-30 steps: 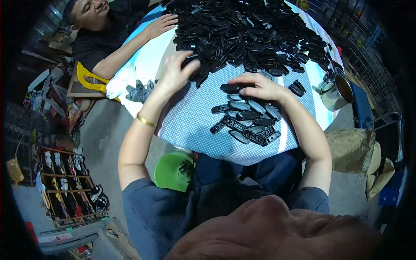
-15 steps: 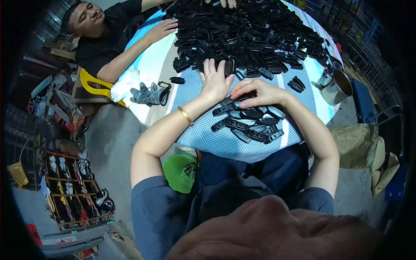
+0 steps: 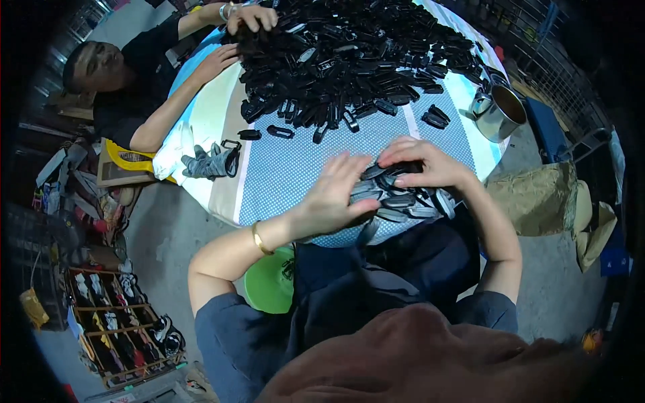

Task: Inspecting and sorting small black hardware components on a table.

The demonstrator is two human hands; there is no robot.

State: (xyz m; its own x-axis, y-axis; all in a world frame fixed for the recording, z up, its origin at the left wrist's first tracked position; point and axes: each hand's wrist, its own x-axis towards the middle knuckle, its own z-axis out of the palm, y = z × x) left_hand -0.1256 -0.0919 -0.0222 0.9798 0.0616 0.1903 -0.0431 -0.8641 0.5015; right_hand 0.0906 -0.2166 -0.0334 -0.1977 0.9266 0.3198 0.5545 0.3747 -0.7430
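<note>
A small heap of oval black and grey plastic parts (image 3: 400,201) lies at the near edge of the table. My left hand (image 3: 336,191) is at the heap's left side, slightly blurred, with fingers stretched out and thumb apart. Curled over the heap's top right is my right hand (image 3: 430,164), its fingers and thumb around some of the parts. One dark part (image 3: 368,232) sits at the table's near edge, below my left thumb. Farther back, a large pile of similar black parts (image 3: 349,60) covers the far side of the table.
A co-worker's hands (image 3: 252,19) are at the large pile's left side. A grey glove (image 3: 205,163) lies at the table's left, a metal mug (image 3: 500,117) at its right. Several loose parts (image 3: 281,131) lie before the pile. Below the table edge is a green basin (image 3: 269,282).
My left hand has come back from the large pile to the small heap. The small heap is bunched closer together between my hands. A co-worker's hand has moved to the pile's far left.
</note>
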